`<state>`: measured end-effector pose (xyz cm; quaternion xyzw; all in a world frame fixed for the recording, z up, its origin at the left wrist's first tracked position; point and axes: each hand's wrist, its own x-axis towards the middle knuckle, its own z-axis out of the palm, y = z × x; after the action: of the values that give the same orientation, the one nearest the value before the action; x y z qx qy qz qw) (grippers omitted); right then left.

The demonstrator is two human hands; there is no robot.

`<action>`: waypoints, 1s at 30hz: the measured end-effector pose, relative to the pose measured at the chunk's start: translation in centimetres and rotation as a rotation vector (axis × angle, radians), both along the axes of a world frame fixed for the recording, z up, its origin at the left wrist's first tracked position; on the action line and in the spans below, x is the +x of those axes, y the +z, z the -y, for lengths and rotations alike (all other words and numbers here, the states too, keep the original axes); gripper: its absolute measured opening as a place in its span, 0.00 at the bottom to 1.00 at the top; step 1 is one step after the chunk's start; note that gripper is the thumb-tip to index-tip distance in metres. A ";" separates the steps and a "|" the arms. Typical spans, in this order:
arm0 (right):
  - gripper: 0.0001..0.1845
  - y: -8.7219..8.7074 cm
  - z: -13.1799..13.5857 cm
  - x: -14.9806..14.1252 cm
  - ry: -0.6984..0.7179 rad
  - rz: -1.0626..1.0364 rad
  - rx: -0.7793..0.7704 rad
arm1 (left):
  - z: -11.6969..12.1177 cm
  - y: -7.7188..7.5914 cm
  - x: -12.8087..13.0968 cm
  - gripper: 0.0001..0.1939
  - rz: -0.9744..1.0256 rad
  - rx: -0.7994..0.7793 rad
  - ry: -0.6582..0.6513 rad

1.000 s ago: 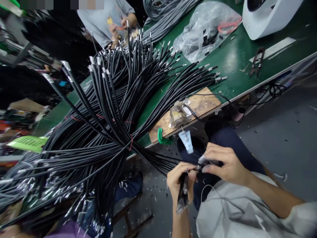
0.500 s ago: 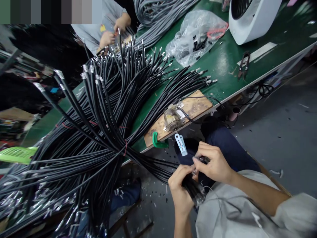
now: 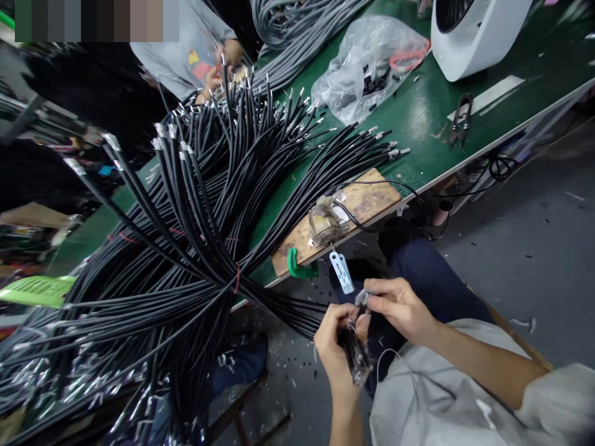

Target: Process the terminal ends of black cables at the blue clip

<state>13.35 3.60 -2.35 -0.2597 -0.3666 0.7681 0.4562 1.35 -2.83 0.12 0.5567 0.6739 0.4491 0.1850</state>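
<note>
My left hand (image 3: 335, 339) is wrapped round a bundle of black cables (image 3: 297, 310) that runs off the table edge toward my lap. Silvery cable ends (image 3: 360, 370) stick out below its fingers. Close beside it, my right hand (image 3: 400, 303) pinches a shiny, stripped cable end (image 3: 363, 298) between thumb and fingers. Just beyond my hands, a pale blue tag-like piece (image 3: 342, 272) hangs from a small motor (image 3: 324, 222) wrapped in clear tape. That motor sits on a wooden board (image 3: 372, 189) at the table edge, with a green clamp (image 3: 297, 263) beside it.
Large tied bundles of black cables (image 3: 195, 186) cover the left of the green table (image 3: 418, 118). A plastic bag (image 3: 357, 68) of small black pieces, snips (image 3: 461, 121) and a white fan (image 3: 478, 37) stand farther back. Across the table, another person's hands (image 3: 223, 65) work near grey cables (image 3: 297, 37).
My right hand has shifted slightly and its fingers are straighter. The cable ends below my left hand have swung left. The other person's hands have moved.
</note>
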 end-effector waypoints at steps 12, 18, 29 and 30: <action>0.17 0.7 -1.4 0.4 0.244 -0.133 -0.169 | 0.3 1.3 -0.4 0.18 0.083 -0.141 -0.114; 0.19 1.2 -0.7 -0.8 0.183 -0.030 -0.079 | 0.4 0.8 -0.4 0.17 0.160 -0.132 -0.059; 0.20 0.3 -1.1 -0.6 0.073 0.061 0.222 | -0.7 1.2 -1.7 0.10 0.229 -0.049 -0.181; 0.23 0.5 -1.7 -0.2 0.241 -0.022 0.122 | -0.9 1.1 -1.7 0.09 0.242 -0.013 -0.185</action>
<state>13.10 5.30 -1.87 -0.1774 -0.4361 0.7964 0.3795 -0.33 -1.96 1.24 0.5569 0.5954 0.4896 0.3092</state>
